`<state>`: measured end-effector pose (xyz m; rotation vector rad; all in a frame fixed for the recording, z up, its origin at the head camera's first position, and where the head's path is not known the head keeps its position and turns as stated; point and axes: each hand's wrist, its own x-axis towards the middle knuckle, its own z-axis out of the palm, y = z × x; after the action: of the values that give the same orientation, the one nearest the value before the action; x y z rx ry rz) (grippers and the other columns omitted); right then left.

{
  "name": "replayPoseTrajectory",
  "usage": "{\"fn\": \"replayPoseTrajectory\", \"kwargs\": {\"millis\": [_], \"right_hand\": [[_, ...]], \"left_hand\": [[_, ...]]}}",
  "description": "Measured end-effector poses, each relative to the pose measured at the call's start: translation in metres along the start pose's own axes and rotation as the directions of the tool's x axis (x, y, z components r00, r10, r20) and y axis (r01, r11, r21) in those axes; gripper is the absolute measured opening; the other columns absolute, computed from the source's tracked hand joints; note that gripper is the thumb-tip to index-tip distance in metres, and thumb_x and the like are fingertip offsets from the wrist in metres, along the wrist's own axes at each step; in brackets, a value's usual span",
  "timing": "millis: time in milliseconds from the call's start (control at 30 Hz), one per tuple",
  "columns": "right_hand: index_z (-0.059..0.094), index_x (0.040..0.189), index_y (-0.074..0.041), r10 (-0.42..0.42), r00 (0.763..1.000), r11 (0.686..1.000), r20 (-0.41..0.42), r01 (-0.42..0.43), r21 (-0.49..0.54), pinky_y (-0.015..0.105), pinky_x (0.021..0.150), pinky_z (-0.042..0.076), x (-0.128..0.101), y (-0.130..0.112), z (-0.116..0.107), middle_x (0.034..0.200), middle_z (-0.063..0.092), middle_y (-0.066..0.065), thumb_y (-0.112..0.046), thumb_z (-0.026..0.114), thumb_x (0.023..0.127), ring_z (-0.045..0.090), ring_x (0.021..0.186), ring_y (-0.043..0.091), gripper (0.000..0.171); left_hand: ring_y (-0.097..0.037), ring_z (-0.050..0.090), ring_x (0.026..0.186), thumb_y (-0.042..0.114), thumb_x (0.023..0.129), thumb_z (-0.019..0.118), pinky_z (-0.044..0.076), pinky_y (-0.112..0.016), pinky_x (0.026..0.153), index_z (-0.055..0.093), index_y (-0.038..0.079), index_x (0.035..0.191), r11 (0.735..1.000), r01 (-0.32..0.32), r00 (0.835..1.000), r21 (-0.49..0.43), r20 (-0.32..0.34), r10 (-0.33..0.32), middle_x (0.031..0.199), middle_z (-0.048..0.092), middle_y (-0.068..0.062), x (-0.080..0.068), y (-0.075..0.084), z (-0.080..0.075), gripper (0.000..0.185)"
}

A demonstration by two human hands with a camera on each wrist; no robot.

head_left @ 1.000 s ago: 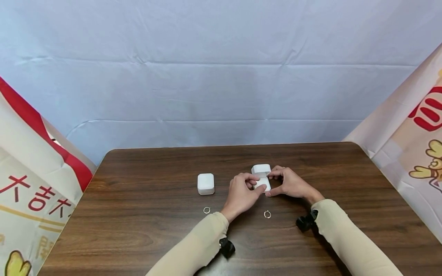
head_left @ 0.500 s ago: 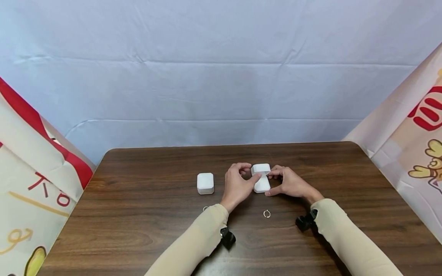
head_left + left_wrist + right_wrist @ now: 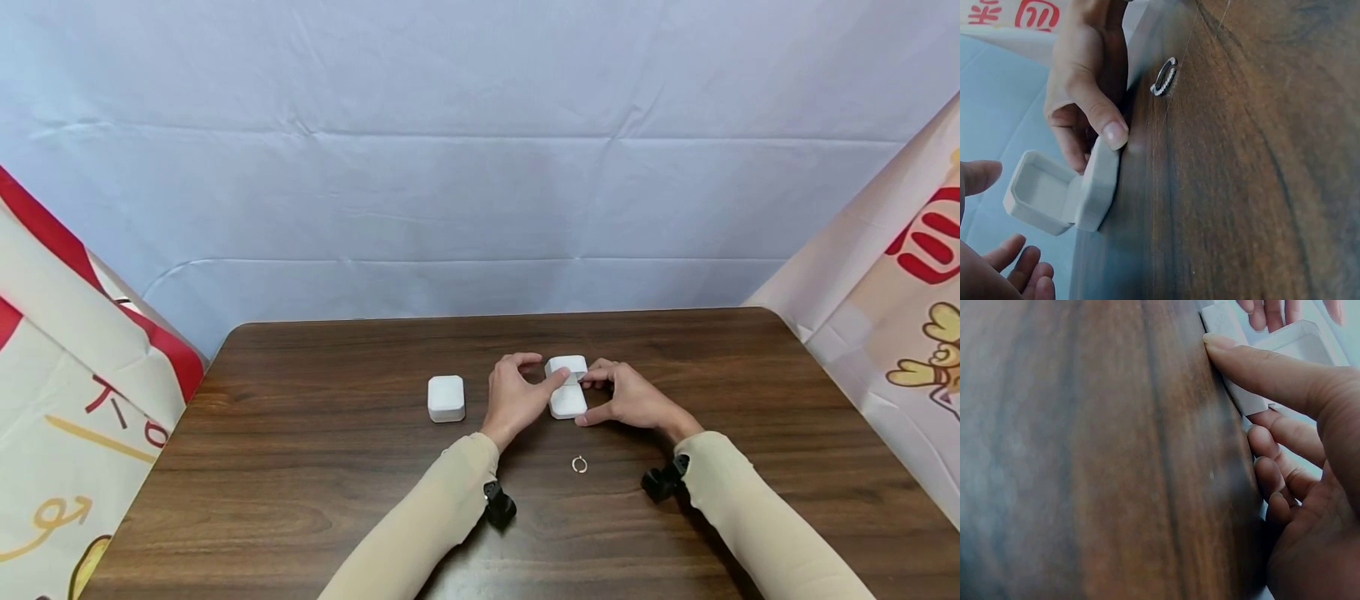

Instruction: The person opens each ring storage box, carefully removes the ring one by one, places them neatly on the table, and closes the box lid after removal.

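A white ring box (image 3: 567, 402) stands on the table with its lid raised. In the head view my right hand (image 3: 633, 397) grips its base from the right, the thumb at the front corner and fingers behind. My left hand (image 3: 516, 398) is at the box's left, thumb and fingers spread. The left wrist view shows the left thumb (image 3: 982, 177) and fingers apart from the lid (image 3: 1038, 190). A small ring (image 3: 580, 464) with a studded band lies in front of the box. No ring shows in the visible part of the box.
Left of my left hand stands a second white box (image 3: 446, 398), lid down. A sliver of another ring (image 3: 445, 451) peeks out beside the left sleeve (image 3: 427, 517), which hides most of it. Behind the wooden table (image 3: 300, 467) hangs a pale cloth (image 3: 465, 192).
My left hand has drawn back from the base of the white ring box and opened toward its lid's left side. The left sleeve now covers most of the second ring. The right hand stays put.
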<state>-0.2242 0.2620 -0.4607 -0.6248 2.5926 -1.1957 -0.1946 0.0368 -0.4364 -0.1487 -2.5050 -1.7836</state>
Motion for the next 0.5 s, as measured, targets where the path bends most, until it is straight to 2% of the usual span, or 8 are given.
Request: {"fn": "replayPoseTrajectory", "kwargs": {"millis": [233,500], "right_hand": [[0.074,0.113,-0.009,-0.009,1.000,1.000,-0.006,0.009,-0.006,0.035,0.086,0.043,-0.0004,0.0007,0.0000,0.106,0.061,0.003,-0.027,0.094,0.072,0.052,0.097,0.023,0.049],[0.075,0.113,-0.010,-0.003,1.000,1.000,-0.001,0.003,-0.002,0.036,0.087,0.043,0.0001,-0.0003,0.0002,0.107,0.061,0.003,-0.028,0.094,0.073,0.053,0.098,0.023,0.048]], "left_hand": [[-0.030,0.058,0.114,0.050,0.090,0.074,0.048,-0.043,0.094,0.067,0.001,0.127,0.997,0.067,0.997,0.032,0.035,-0.068,0.121,0.063,-0.012,0.0026,-0.0029,0.0032,0.062],[-0.028,0.059,0.113,0.059,0.090,0.068,0.048,-0.043,0.094,0.070,0.002,0.124,0.992,0.110,0.992,0.065,0.057,-0.114,0.118,0.067,-0.010,0.0076,-0.0031,0.0074,0.066]]}}
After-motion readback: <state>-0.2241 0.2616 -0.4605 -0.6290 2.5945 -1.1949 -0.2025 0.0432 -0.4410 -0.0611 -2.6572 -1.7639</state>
